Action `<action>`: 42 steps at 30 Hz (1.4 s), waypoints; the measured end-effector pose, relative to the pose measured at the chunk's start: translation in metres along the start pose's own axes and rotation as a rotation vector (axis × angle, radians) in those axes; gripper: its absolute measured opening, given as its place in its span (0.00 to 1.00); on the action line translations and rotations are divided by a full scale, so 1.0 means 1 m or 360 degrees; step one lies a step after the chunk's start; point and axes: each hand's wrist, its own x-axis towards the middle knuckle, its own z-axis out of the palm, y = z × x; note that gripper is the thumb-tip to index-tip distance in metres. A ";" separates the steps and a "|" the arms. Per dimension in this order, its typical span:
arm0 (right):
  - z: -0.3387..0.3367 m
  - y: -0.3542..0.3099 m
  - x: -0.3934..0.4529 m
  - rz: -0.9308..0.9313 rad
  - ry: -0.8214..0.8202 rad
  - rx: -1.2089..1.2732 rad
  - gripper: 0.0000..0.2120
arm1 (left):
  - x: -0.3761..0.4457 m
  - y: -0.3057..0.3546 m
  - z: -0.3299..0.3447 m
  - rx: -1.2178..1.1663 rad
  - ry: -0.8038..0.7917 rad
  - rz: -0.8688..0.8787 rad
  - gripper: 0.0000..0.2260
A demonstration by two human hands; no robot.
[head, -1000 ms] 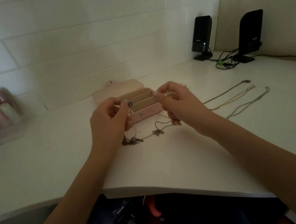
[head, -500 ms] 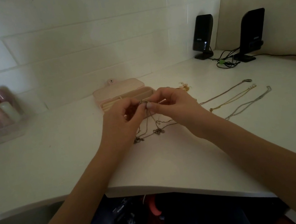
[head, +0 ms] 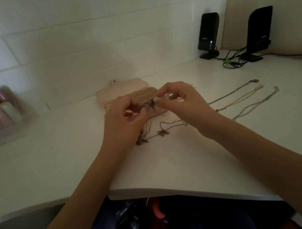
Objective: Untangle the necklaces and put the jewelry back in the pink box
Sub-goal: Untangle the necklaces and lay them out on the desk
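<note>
Head view: both hands up over the desk [head: 172, 156], meeting in front of the open pink box [head: 122, 91]. Left hand [head: 125, 122] and right hand [head: 180, 103] each pinch the knot [head: 147, 105] of tangled chains between thumb and fingertips, close together, almost touching. Loose ends hang down to the desk, two small pendants [head: 162, 132] resting on it just below my hands.

Change: a second ago my hands were apart, each holding its own bit of chain, with the knot slack between them. Half a second ago they closed in. Now both work the same spot, and more chain is gathered up off the desk. Judgement: I have found the snarl and am picking it open; untangling is under way, not done.

Three necklaces [head: 242, 97] lie straight and separate to the right, well apart from the box. Nothing seems to be in the box yet, though my hands hide its front. Packing is still to come.
</note>
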 end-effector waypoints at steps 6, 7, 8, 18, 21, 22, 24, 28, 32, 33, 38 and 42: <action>0.004 0.002 0.000 -0.0156 -0.0003 -0.0312 0.07 | 0.000 0.004 -0.005 -0.0390 -0.0015 -0.0188 0.06; 0.004 0.003 0.001 -0.0202 -0.0011 -0.0401 0.09 | 0.001 0.004 -0.006 -0.0556 -0.0016 -0.0281 0.08; 0.003 0.003 0.001 -0.0243 -0.0021 -0.0483 0.09 | 0.002 0.004 -0.006 -0.0706 -0.0014 -0.0379 0.10; 0.001 -0.002 0.000 -0.0090 -0.0097 0.0018 0.06 | 0.010 0.008 -0.007 -0.1172 -0.0193 -0.0802 0.06; -0.003 -0.006 0.001 0.0105 -0.0091 0.0498 0.04 | 0.005 0.008 -0.007 -0.0827 -0.0291 -0.0656 0.03; -0.004 -0.007 0.002 0.0158 -0.0097 0.0636 0.05 | 0.004 0.007 -0.006 -0.0704 -0.0290 -0.0592 0.04; -0.006 -0.008 0.003 0.0223 -0.0098 0.0820 0.05 | 0.002 0.005 -0.005 -0.0564 -0.0236 -0.0528 0.06; -0.011 -0.007 0.007 0.0349 -0.0084 0.1205 0.09 | 0.001 0.003 -0.005 -0.0461 -0.0094 -0.0489 0.10; -0.014 -0.008 0.006 0.0442 -0.0153 0.1683 0.08 | 0.002 0.003 -0.006 -0.0581 -0.0028 -0.0517 0.09; -0.014 -0.008 0.006 0.0460 -0.0175 0.1764 0.08 | 0.003 0.003 -0.007 -0.0606 -0.0014 -0.0521 0.09; -0.012 -0.006 0.006 0.0485 -0.0224 0.1198 0.05 | 0.006 0.004 -0.008 -0.0860 -0.0052 -0.0625 0.09; -0.001 0.001 0.000 0.0294 -0.0386 0.0188 0.08 | 0.004 0.007 -0.007 -0.0836 -0.0200 -0.0594 0.08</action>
